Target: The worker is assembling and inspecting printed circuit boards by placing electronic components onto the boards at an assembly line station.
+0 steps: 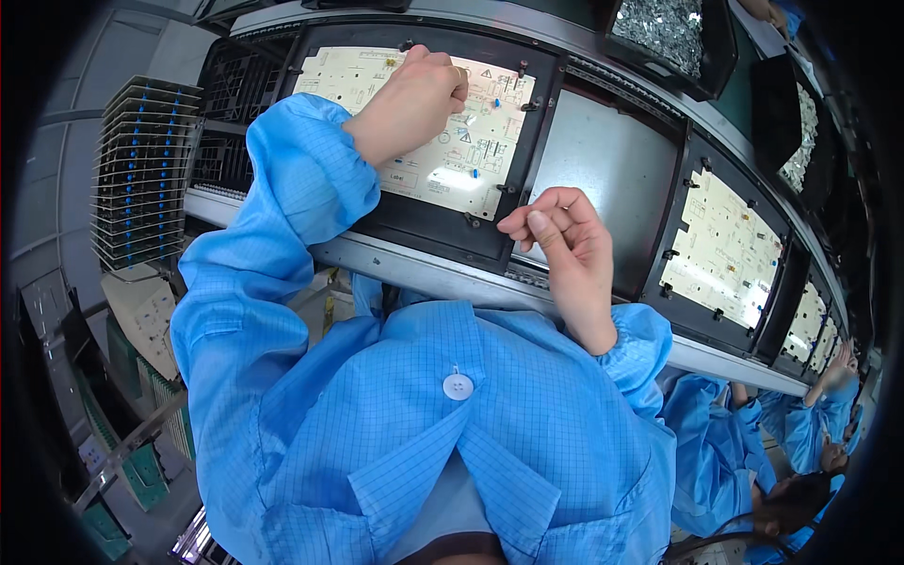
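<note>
A cream circuit board (471,174), printed with part outlines, lies in a black carrier frame (433,226) in front of me. My left hand (414,102) reaches over its upper middle with curled fingers; the fingertips are turned away, so whatever they grip is hidden. Small blue components (476,173) and a yellow component (390,62) stand on the board. Just off the board's lower right corner, my right hand (573,247) is raised palm up. Its thumb and fingers come together in a pinch, and anything between them is too small to make out.
A bare metal plate (603,141) shows right of the frame, followed by another framed board (725,250) along the rail. Dark bins of shiny small parts (659,33) stand at the back right. A tall stack of boards (141,179) is at left. Co-workers in blue (706,424) sit lower right.
</note>
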The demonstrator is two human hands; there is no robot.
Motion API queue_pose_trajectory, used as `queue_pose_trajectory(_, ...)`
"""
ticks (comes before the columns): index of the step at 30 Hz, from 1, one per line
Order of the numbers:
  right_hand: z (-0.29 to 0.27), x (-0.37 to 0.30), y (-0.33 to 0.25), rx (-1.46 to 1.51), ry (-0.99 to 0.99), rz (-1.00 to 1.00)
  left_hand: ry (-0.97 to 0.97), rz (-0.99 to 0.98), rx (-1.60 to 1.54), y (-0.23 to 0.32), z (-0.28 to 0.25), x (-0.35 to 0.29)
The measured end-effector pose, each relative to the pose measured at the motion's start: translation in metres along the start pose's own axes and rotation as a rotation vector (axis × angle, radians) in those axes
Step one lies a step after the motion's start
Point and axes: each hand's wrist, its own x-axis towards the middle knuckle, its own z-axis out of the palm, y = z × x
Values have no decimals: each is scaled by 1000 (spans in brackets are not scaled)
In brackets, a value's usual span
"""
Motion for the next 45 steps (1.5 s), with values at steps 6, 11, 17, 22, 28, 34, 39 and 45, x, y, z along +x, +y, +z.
queue_pose_trajectory(6, 0, 2, 16, 44, -3, 1, -7, -190, -255, 17, -14, 19)
queue_pose_trajectory(11, -1, -4, 16, 72, -16, 3, -68, -401, -508, 7, -13, 44)
queue_pose_trajectory(17, 0, -5, 16, 120, -24, -15, -21, -335, -438, -2, 3, 59)
queue_pose_trajectory(22, -2, -4, 16, 160, -44, 16, 2, -474, -496, 25, -3, 67)
queue_pose_trajectory(28, -1, -4, 15, 175, -52, 33, 33, -453, -416, 20, 8, 67)
queue_pose_trajectory(34, 3, -5, 14, 175, -52, 37, 10, -553, -482, 37, -1, 65)
queue_pose_trajectory(39, 4, -3, 17, 172, -37, 40, 42, -554, -455, 33, 11, 64)
queue_pose_trajectory(45, 7, 1, 17, 196, 46, 20, 153, -294, -249, 41, 24, 59)
